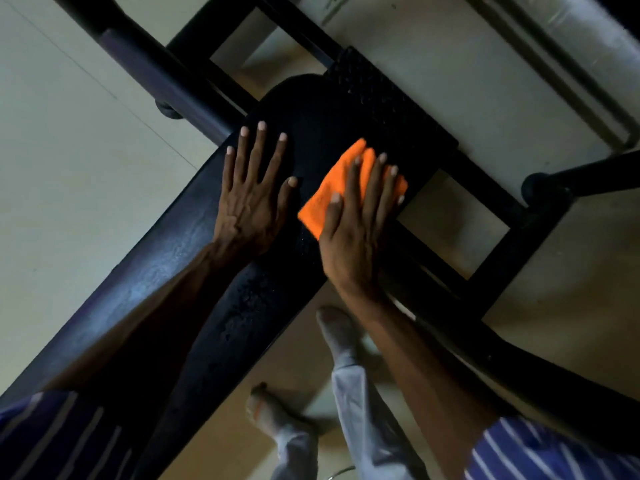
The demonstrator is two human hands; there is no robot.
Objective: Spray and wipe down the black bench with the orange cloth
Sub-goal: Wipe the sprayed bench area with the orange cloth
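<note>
Your right hand (356, 223) presses the folded orange cloth (332, 192) flat on the dark wooden bench (194, 237), fingers spread on top. Left hand (252, 199) braces at nine o'clock, fingers splayed. Sweep toward six o'clock, where droplets sit.

The orange cloth (341, 188) is lying folded and flat on the black table (311, 133), wet droplets near it.

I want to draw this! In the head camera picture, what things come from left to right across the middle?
Pale floor → left hand flat on the black bench → orange cloth → right hand pressing on the cloth.
</note>
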